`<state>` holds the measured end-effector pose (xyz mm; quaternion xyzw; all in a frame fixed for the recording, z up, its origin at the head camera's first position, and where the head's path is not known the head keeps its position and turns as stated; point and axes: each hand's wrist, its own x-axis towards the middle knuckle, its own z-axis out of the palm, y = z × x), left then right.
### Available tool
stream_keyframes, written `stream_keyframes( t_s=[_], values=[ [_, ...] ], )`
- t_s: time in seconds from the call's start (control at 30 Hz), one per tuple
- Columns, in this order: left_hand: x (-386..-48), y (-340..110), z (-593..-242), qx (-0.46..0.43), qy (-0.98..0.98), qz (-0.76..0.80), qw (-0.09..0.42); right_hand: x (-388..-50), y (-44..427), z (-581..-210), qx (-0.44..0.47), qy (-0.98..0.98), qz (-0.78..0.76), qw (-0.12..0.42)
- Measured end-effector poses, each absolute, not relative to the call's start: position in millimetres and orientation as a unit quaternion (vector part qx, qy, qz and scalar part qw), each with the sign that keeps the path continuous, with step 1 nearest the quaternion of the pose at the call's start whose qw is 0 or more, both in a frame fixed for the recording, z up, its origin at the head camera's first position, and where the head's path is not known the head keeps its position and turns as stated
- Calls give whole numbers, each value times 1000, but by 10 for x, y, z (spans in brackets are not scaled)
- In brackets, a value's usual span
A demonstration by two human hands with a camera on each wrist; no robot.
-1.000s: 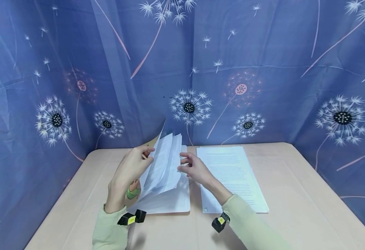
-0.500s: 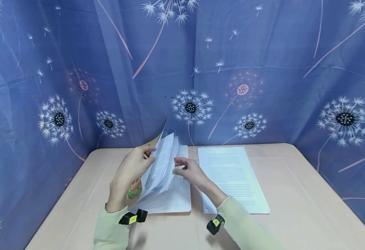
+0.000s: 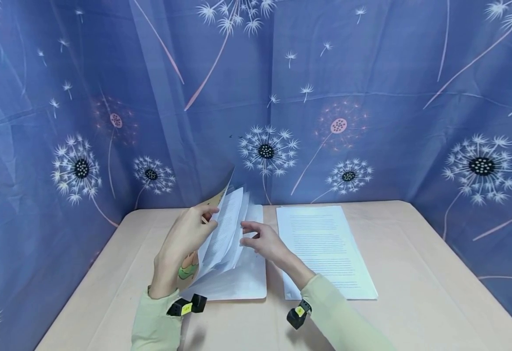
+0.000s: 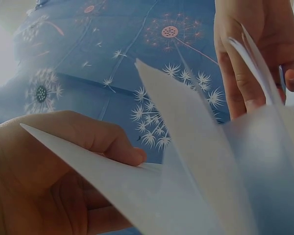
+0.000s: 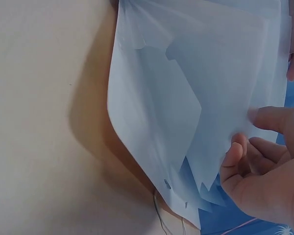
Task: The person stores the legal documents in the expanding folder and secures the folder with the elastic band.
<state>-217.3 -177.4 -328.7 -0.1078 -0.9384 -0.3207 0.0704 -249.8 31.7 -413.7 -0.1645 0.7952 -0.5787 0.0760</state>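
Observation:
A folder with a tan, cartoon-printed cover (image 3: 188, 270) stands part open on the left of the table, its white base (image 3: 249, 285) flat. Several white printed sheets (image 3: 225, 226) fan upright inside it. My left hand (image 3: 181, 243) holds the raised cover at its edge, thumb on the white inner side (image 4: 137, 183) and fingers behind. At the free edge of the fanned sheets, my right hand (image 3: 269, 242) pinches some of them between thumb and curled fingers (image 5: 233, 156). How many sheets it holds is hidden.
Right of the folder lies a stack of printed paper (image 3: 321, 243). Thin strings (image 5: 159, 210) hang from the folder's edge. A blue dandelion-print curtain (image 3: 308, 146) stands behind the table (image 3: 405, 273) and along both sides.
My right hand has moved left and slightly down, and the fanned sheets have leaned left with it. My left hand keeps its hold on the cover.

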Motion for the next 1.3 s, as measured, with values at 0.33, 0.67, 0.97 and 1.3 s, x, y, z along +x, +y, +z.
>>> stream_keyframes(
  t_s=[0.33,0.67,0.97,1.3],
  values=[
    [-2174,-1772,-3276,-102,-938,-325,62,-2482,374,-4138,-164,792,-583,77],
    [-2176,-1770,-3282,-106,-936,-329,60,-2418,641,-4059,-159,797,-581,38],
    [-2177,-1773,-3281,-108,-937,-325,63,-2305,928,-4002,-151,796,-586,20],
    [-2171,-1780,-3289,-109,-936,-330,59,-2214,1181,-4004,-149,816,-559,9]
  ],
)
